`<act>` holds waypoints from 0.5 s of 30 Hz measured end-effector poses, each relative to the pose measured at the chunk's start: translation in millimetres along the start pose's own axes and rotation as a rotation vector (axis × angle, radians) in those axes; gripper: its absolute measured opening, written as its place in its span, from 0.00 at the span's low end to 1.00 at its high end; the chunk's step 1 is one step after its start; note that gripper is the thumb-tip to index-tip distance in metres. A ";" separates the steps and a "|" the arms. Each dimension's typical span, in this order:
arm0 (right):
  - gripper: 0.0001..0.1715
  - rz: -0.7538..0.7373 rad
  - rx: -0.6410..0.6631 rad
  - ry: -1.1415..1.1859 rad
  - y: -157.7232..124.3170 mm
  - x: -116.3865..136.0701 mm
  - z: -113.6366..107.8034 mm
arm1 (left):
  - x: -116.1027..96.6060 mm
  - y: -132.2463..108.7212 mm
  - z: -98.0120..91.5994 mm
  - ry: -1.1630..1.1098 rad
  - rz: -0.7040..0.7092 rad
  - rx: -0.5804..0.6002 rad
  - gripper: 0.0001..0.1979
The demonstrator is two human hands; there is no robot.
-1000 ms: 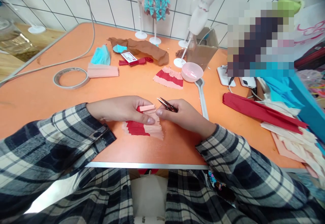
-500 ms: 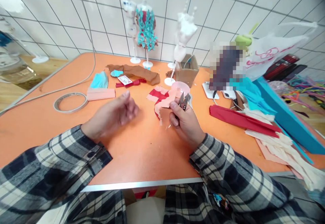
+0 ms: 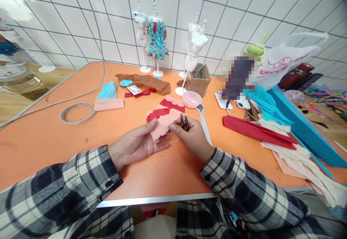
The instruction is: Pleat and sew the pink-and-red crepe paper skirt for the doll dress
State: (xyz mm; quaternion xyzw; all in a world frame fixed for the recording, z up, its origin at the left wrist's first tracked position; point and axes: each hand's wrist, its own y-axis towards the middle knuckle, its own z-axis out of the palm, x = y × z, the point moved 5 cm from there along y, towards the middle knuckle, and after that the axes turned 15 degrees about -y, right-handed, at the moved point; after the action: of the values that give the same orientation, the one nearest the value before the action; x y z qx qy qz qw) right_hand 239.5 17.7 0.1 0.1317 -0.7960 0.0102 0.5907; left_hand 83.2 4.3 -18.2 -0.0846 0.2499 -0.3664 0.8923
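A piece of pink and red crepe paper or thin cloth [image 3: 165,120], with a ragged, nicked lower edge, is spread between my two hands just above the table. My left hand [image 3: 138,141] holds its left side, thumb on top and fingers spread underneath. My right hand [image 3: 193,134] pinches its right edge between thumb and forefinger. Small dark thread snips [image 3: 184,122] are also tucked in my right hand, their blades pointing up and away from me. Just beyond the right hand are a pink bowl [image 3: 192,99] and a long grey-white spoon-like tool [image 3: 204,125], partly hidden.
Several small dress forms [image 3: 157,42] stand along the tiled wall beside a cardboard box [image 3: 200,81]. A tape roll [image 3: 78,113] and a pink folded strip [image 3: 110,104] lie left. At right are a red folded strip [image 3: 257,132], phones and a blue box [image 3: 316,134].
My left hand has moved right and taken hold of the pink and red piece, which is now spread wider. My right hand still holds the snips, turned slightly and shifted left.
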 end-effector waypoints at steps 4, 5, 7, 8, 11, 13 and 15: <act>0.16 0.008 0.013 -0.063 0.1 -1.8 2.3 | 1.7 -2.0 1.0 0.035 0.068 -0.062 0.12; 0.16 0.015 0.010 -0.077 -0.1 -1.3 2.3 | 1.3 -2.1 0.8 0.059 0.090 -0.075 0.10; 0.18 0.020 0.007 -0.094 -0.8 0.6 2.0 | -1.7 -2.3 0.3 0.107 0.133 -0.091 0.07; 0.20 0.020 0.014 -0.089 -1.3 1.7 1.9 | -4.3 -2.6 0.6 0.129 0.155 -0.087 0.06; 0.24 0.071 0.110 -0.005 -4.1 1.2 4.8 | -14.0 -4.2 4.3 0.200 0.208 -0.040 0.04; 0.28 0.136 0.222 0.045 -7.7 -1.2 9.8 | -20.7 -5.8 7.4 0.261 0.235 -0.017 0.02; 0.32 0.176 0.307 0.073 -11.4 -2.4 14.3 | -26.4 -7.8 9.9 0.331 0.259 -0.021 0.02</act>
State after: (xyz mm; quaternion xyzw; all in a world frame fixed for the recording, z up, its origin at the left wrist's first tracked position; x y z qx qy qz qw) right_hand 229.3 4.8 -8.1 0.1497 -0.7715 0.1882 0.5891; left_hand 67.5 16.8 3.1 0.0004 0.4056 -0.2551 0.8777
